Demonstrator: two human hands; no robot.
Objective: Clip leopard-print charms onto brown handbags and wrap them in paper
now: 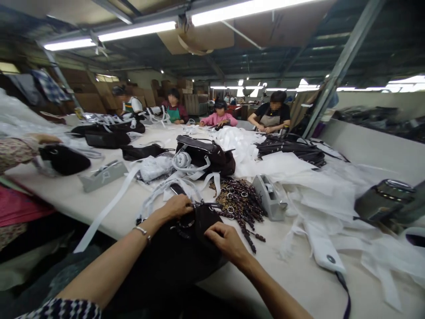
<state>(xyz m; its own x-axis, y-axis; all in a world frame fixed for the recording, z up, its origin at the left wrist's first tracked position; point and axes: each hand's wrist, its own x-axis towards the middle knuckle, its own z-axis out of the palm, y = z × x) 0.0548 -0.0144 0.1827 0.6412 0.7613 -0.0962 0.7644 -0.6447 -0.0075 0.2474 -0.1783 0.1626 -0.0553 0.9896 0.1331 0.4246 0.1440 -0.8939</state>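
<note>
A black handbag [172, 261] sits at the table's near edge, with pale wrapped handles behind its top. My left hand [179, 206] is closed on the bag's top edge near the metal fittings; its fingertips are partly hidden. On the right side of the bag, my right hand [224, 239] pinches the dark fabric between thumb and curled fingers. Just beyond it lies a heap of brown patterned straps with metal rings [237, 199]. Another black handbag [207, 153], its handles wrapped in white, stands farther back.
Grey tape dispensers stand right [270, 199] and left [103, 176]. White sheets [318, 195], a white corded device [323, 248] and a dark flask [383, 199] lie rightward. A co-worker's arm [20, 150] reaches a black bag [64, 159] at left. Several people sit across the table.
</note>
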